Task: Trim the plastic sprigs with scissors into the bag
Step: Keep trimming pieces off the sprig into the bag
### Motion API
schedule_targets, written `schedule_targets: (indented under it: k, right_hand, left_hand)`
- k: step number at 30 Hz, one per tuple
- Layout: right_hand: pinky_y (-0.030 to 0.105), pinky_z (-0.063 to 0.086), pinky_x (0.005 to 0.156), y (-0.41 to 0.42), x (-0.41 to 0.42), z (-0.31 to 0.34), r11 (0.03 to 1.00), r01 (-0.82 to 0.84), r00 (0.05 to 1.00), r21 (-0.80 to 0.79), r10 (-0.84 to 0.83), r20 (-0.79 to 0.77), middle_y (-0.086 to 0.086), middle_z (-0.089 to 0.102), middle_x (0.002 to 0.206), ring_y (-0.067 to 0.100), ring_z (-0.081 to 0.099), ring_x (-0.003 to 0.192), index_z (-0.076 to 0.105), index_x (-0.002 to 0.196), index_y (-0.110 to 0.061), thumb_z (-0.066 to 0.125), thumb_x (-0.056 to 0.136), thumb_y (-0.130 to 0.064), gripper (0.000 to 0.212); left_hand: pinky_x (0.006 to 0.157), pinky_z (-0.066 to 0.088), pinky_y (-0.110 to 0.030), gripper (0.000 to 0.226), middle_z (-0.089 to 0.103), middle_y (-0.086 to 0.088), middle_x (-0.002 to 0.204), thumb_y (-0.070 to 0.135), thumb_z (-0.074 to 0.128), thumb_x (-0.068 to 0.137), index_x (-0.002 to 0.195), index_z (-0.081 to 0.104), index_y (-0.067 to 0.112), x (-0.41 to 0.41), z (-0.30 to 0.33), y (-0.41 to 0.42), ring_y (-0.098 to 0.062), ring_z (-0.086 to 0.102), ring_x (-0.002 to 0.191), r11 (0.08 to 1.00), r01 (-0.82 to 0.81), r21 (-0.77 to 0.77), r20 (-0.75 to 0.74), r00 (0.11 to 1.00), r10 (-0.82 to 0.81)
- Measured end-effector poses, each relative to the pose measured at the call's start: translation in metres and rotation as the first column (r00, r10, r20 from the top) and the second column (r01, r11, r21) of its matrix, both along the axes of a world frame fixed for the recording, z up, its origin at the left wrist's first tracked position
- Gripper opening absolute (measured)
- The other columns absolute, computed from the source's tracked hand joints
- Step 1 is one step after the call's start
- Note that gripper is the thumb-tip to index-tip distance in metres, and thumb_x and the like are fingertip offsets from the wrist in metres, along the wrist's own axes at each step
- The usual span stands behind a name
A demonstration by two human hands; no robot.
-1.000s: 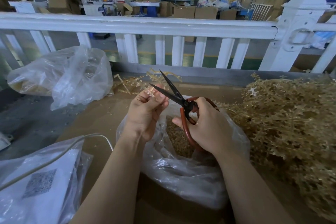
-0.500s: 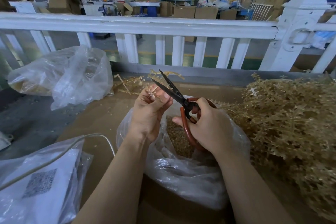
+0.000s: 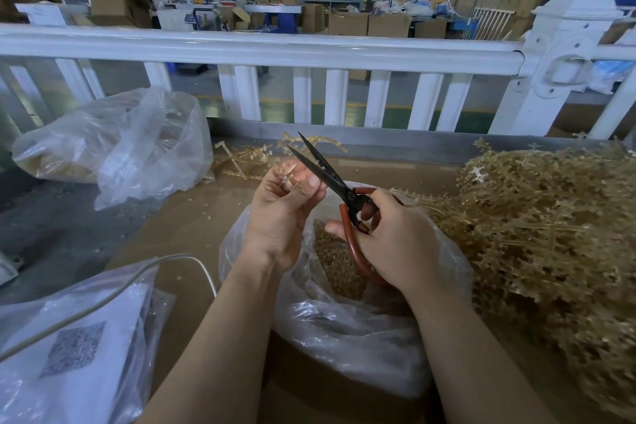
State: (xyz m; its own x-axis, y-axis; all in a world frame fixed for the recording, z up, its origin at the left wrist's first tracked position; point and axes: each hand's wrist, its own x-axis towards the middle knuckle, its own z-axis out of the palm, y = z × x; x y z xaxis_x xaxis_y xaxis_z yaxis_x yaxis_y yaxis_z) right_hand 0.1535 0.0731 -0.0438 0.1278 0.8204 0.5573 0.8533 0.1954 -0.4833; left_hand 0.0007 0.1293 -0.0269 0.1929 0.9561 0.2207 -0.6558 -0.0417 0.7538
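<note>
While I work over the brown tabletop [image 3: 192, 227], the items read from left to right as follows. At the near left corner lies a clear packet [image 3: 74, 351] with a white sheet and a printed code inside, and a pale cable [image 3: 113, 293] runs across its top. Behind it, at the far left, sits a crumpled clear sack [image 3: 137, 144] holding tan material, close to the white railing [image 3: 261, 50]. Loose sprig offcuts [image 3: 247, 158] lie on the table just beyond my hands.

My left hand [image 3: 280, 213] is raised above the bag, fingers curled, pinching a small tan sprig [image 3: 287, 173] at the fingertips. The scissors [image 3: 330, 179] cross directly beside that sprig, dark blades slightly parted and pointing up and away to the left; I cannot tell whether a blade touches the sprig. My right hand [image 3: 392, 237] grips the red handles, fingers wrapped through and around the loops.

Below both hands stands the open clear bag [image 3: 347, 323], its mouth turned up, with a heap of small tan trimmings [image 3: 332, 258] visible inside. To the right, a large pile of untrimmed sprigs [image 3: 543, 234] covers the table up to the frame edge, touching the bag's right side.
</note>
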Motion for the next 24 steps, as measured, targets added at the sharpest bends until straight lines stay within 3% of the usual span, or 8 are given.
schedule_targets:
  k: [9, 17, 19, 21, 24]
  right_hand:
    - [0.013, 0.042, 0.056, 0.003, 0.002, -0.004, 1.0, -0.008, 1.0, -0.005, 0.008, 0.006, -0.016, 0.058, 0.074, 0.005, 0.058, 0.062, 0.063, 0.096, -0.02, 0.056, 0.07, -0.083, 0.068]
    - [0.009, 0.042, 0.058, 0.003, 0.0, -0.005, 0.999, -0.037, 0.999, 0.001, 0.037, -0.038, -0.022, 0.058, 0.076, -0.002, 0.059, 0.066, 0.059, 0.092, -0.029, 0.053, 0.068, -0.085, 0.061]
    - [0.008, 0.042, 0.055, 0.004, -0.002, -0.006, 0.999, -0.046, 0.994, -0.013, 0.045, -0.097, -0.024, 0.057, 0.071, -0.005, 0.058, 0.064, 0.055, 0.085, -0.035, 0.056, 0.068, -0.083, 0.051]
    - [0.012, 0.049, 0.057, 0.006, -0.003, -0.008, 0.998, -0.069, 0.972, -0.009, 0.065, -0.228, -0.022, 0.063, 0.07, -0.004, 0.063, 0.065, 0.063, 0.084, -0.032, 0.063, 0.071, -0.076, 0.045]
    - [0.031, 0.061, 0.07, 0.009, -0.002, -0.009, 0.991, -0.134, 0.911, -0.023, 0.114, -0.396, -0.014, 0.073, 0.081, 0.001, 0.07, 0.076, 0.075, 0.103, -0.021, 0.069, 0.079, -0.056, 0.042]
  left_hand:
    - [0.074, 0.057, -0.022, 0.023, 0.068, 0.0, 0.077, 0.0, 0.066, 0.071, 0.089, 0.059, 0.013, -0.002, 0.0, -0.001, -0.011, 0.065, 0.072, 1.0, 0.004, 0.002, 0.02, 1.0, -0.004]
    - [0.076, 0.057, -0.022, 0.025, 0.067, -0.001, 0.081, 0.001, 0.068, 0.072, 0.093, 0.061, 0.013, -0.004, 0.001, 0.001, -0.011, 0.066, 0.073, 0.993, 0.003, -0.116, 0.057, 0.998, 0.003]
    - [0.075, 0.056, -0.022, 0.029, 0.066, -0.003, 0.084, 0.002, 0.071, 0.069, 0.094, 0.061, 0.014, -0.003, 0.001, 0.0, -0.012, 0.065, 0.075, 0.988, 0.011, -0.156, -0.01, 1.0, -0.013]
    - [0.07, 0.054, -0.022, 0.031, 0.067, -0.002, 0.083, 0.001, 0.073, 0.066, 0.092, 0.062, 0.015, 0.001, 0.001, -0.003, -0.013, 0.064, 0.074, 0.984, 0.023, -0.175, -0.132, 0.99, -0.046]
    - [0.072, 0.048, -0.025, 0.025, 0.067, -0.006, 0.083, -0.004, 0.073, 0.071, 0.089, 0.065, 0.012, 0.008, 0.0, -0.008, -0.016, 0.061, 0.074, 0.986, 0.034, -0.165, -0.272, 0.959, -0.078]
